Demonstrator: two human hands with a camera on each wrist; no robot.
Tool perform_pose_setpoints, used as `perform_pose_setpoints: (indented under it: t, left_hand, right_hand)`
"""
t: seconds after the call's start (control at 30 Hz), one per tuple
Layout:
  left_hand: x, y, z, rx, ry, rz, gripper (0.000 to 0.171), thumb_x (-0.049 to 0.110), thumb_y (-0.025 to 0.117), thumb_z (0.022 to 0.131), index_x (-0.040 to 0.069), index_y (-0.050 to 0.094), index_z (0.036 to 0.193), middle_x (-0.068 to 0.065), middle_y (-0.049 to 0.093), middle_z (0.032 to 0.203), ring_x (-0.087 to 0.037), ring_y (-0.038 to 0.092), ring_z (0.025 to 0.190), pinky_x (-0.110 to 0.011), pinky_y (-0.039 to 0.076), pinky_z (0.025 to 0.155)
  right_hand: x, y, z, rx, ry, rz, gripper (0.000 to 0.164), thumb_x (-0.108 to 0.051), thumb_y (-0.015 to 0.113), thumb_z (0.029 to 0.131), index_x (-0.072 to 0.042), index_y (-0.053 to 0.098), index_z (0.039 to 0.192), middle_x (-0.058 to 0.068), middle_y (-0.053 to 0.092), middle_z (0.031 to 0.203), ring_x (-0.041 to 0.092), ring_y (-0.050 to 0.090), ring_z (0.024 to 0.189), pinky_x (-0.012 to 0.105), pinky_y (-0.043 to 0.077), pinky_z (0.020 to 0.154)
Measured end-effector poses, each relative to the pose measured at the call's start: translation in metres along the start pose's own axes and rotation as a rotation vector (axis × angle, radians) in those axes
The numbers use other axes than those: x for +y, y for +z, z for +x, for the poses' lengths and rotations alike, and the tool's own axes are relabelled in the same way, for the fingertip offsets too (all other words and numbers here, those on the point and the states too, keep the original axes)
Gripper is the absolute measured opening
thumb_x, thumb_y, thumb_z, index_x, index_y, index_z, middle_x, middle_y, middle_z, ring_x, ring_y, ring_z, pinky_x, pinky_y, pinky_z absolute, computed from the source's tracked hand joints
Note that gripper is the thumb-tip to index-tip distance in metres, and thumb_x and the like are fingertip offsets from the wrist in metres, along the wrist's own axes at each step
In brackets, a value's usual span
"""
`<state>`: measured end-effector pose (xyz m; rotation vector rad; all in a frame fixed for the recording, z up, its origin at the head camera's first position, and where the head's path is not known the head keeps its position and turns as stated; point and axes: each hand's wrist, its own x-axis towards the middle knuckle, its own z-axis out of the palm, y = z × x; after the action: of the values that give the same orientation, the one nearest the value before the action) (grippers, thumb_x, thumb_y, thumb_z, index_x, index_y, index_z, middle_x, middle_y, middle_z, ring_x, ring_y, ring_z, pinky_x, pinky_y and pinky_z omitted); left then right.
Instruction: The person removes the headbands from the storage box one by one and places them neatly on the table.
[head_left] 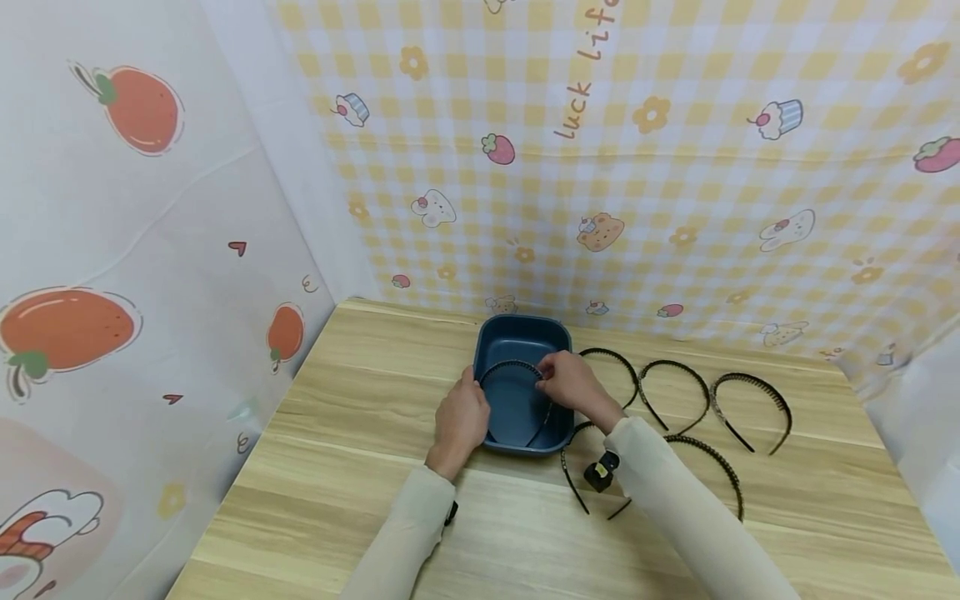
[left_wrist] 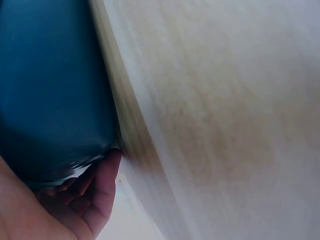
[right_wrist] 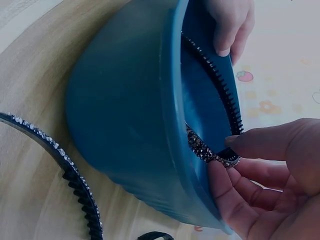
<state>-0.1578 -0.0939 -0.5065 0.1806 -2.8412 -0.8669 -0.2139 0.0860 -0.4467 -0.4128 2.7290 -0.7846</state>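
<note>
A dark blue rectangular plastic bin (head_left: 517,451) stands on the table near the back. My left hand (head_left: 461,415) grips its left wall; the right wrist view shows the thumb over the rim, and the left wrist view shows fingers (left_wrist: 102,195) against the outside. Between thumb and fingers, my right hand (head_left: 576,385) pinches a black toothed headband (head_left: 517,363) with a glittery outer face (right_wrist: 200,149). The headband is within the bin's opening, its ends toward the near side. Whether it touches the bin's floor I cannot tell.
Several more black headbands lie right of the bin, among them a back one (head_left: 675,363), a far-right one (head_left: 783,404) and one near the bin's front corner (head_left: 567,471). My right forearm partly covers some. A patterned cloth wall (head_left: 465,250) rises behind the wood-grain table (head_left: 360,392).
</note>
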Motion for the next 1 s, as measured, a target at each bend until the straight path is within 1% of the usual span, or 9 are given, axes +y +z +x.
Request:
perform_pose_setpoints:
  t: [0.23,0.33,0.47,0.53,0.63,0.83,1.0]
  left_hand:
    - [0.0,0.0,0.0,-0.003,0.0,0.008,0.034,0.018,0.035,0.096,0.006,0.045,0.127,-0.01,0.063,0.093,-0.027,0.06,0.063,-0.034,0.04,0.043]
    - [0.0,0.0,0.0,0.003,0.002,0.009,0.034,0.017,0.035,0.096,0.005,0.045,0.126,-0.011,0.063,0.092,-0.028,0.061,0.064,-0.035,0.041,0.044]
    - [0.0,0.0,0.0,0.009,0.003,0.009,0.033,0.017,0.035,0.096,0.005,0.046,0.126,-0.011,0.063,0.091,-0.028,0.061,0.065,-0.035,0.041,0.045]
    - [0.0,0.0,0.0,0.008,0.002,0.006,0.032,0.017,0.036,0.096,0.005,0.047,0.124,-0.009,0.062,0.087,-0.026,0.06,0.062,-0.034,0.04,0.043]
    - [0.0,0.0,0.0,0.008,0.0,0.006,0.03,0.018,0.036,0.096,0.006,0.047,0.121,-0.006,0.06,0.082,-0.024,0.058,0.059,-0.032,0.037,0.041]
    - [0.0,0.0,0.0,0.01,0.0,0.01,0.029,0.017,0.037,0.096,0.006,0.047,0.121,-0.007,0.059,0.08,-0.024,0.057,0.058,-0.032,0.036,0.041]
    - [0.0,0.001,0.0,0.013,-0.006,0.005,0.031,0.018,0.037,0.096,0.005,0.047,0.123,-0.009,0.062,0.085,-0.025,0.06,0.062,-0.034,0.04,0.044]
  right_hand:
    - [0.002,-0.008,-0.004,0.016,-0.01,0.023,0.025,-0.013,0.066,0.079,-0.001,0.065,0.101,0.007,0.064,0.088,0.018,0.059,0.079,0.032,0.049,0.067]
    - [0.003,-0.011,-0.006,0.023,-0.009,0.039,0.024,-0.013,0.067,0.079,-0.001,0.065,0.1,0.007,0.064,0.087,0.017,0.059,0.076,0.031,0.048,0.066]
    - [0.006,-0.014,-0.008,0.01,0.02,0.105,0.024,-0.013,0.066,0.08,0.0,0.064,0.101,0.008,0.063,0.088,0.014,0.06,0.069,0.028,0.049,0.061]
    - [0.007,-0.015,-0.009,0.0,0.033,0.14,0.025,-0.012,0.065,0.081,0.001,0.063,0.102,0.009,0.063,0.088,0.013,0.06,0.065,0.027,0.05,0.059]
    - [0.009,-0.017,-0.011,-0.009,0.046,0.179,0.026,-0.011,0.064,0.081,0.002,0.062,0.103,0.011,0.063,0.089,0.013,0.06,0.066,0.026,0.05,0.058]
    - [0.015,-0.022,-0.016,0.001,0.046,0.19,0.026,-0.01,0.063,0.082,0.002,0.062,0.105,0.013,0.063,0.091,0.015,0.061,0.065,0.027,0.05,0.057]
    - [0.018,-0.029,-0.021,0.012,0.051,0.178,0.028,-0.012,0.061,0.084,0.001,0.061,0.108,0.012,0.063,0.092,0.016,0.062,0.063,0.028,0.05,0.058]
